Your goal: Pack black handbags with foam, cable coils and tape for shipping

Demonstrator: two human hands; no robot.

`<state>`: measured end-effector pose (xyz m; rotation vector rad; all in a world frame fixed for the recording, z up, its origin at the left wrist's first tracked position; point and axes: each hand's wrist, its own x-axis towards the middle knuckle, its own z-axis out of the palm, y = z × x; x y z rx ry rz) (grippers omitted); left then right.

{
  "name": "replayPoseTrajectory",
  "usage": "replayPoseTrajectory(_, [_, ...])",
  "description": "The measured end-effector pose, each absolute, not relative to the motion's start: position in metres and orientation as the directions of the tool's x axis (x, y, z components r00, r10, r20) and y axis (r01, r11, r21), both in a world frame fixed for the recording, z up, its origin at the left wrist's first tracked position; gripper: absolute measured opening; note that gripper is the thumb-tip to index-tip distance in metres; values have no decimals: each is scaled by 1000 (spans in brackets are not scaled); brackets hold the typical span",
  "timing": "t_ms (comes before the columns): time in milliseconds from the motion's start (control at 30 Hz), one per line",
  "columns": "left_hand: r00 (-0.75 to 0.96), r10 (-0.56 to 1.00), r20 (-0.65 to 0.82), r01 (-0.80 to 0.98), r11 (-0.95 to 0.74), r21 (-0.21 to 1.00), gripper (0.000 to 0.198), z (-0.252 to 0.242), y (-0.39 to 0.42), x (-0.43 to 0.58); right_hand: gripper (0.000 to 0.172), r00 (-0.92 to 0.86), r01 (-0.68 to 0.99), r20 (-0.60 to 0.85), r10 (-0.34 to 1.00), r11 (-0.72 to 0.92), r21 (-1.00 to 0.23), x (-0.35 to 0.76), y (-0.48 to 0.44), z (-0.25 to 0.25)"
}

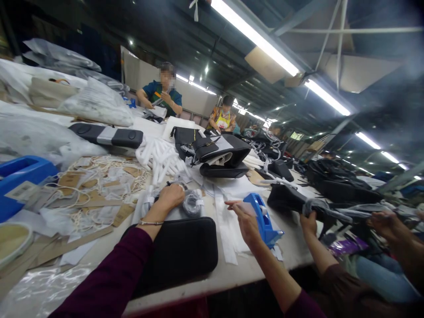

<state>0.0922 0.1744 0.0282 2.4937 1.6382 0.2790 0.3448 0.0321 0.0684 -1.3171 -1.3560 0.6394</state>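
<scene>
A black bag [179, 251] lies flat on the table in front of me, with a plastic-wrapped grey coil [193, 204], apparently a strap, at its far edge. My left hand [170, 196] reaches over the bag, beside that coil. Its fingers are bent and closed at a small dark piece that I cannot make out. To the right of the bag, my right hand [247, 223] is raised beside a blue tape dispenser [261, 216], with the fingers stretched leftward and apart. A pale translucent patch [247, 208] shows by its knuckles; whether it is held is unclear.
Paper tags with strings [99, 190] heap up on the left, near another blue dispenser [23, 181]. White rolled pieces [160, 159] and black bags [225, 152] lie ahead. At right, a co-worker's hands [309, 223] handle a wrapped black bag [288, 198]. Two people work across the table.
</scene>
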Motion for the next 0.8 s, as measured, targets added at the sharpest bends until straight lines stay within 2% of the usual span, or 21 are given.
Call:
replayPoseTrajectory(67, [385,919,86,894,-394,214,37,29,173,92,25,153,378,364,919,286,-881,345,39,78])
replayPoseTrajectory(167, [382,919,97,896,-394,206,36,30,172,92,20,28,528,464,885,381,-759,344,48,93])
replayPoseTrajectory(233, [381,919,102,896,-395,204,36,30,172,92,20,-35,557,479,877,415,-719,342,55,101])
replayPoseTrajectory(333, [383,917,111,893,-398,208,37,30,172,93,21,13,431,395,918,352,-831,335,58,102])
replayPoseTrajectory(400, [378,919,108,894,-393,216,37,30,172,93,15,58,388,317,947,272,-881,332,46,93])
replayPoseTrajectory(500, [368,925,99,894,-381,235,36,30,172,93,10,24,482,232,973,192,-855,337,0,70])
replayPoseTrajectory(600, [349,933,85,897,-359,259,36,30,173,95,10,-32,691,130,991,115,-713,362,-61,52])
replayPoseTrajectory(667, [332,941,63,901,-336,274,36,30,175,96,11,-82,867,111,990,126,-482,393,-85,52])
replayPoseTrajectory(800, [322,947,16,905,-313,290,39,30,177,98,11,66,939,128,990,-19,-343,480,-68,74])
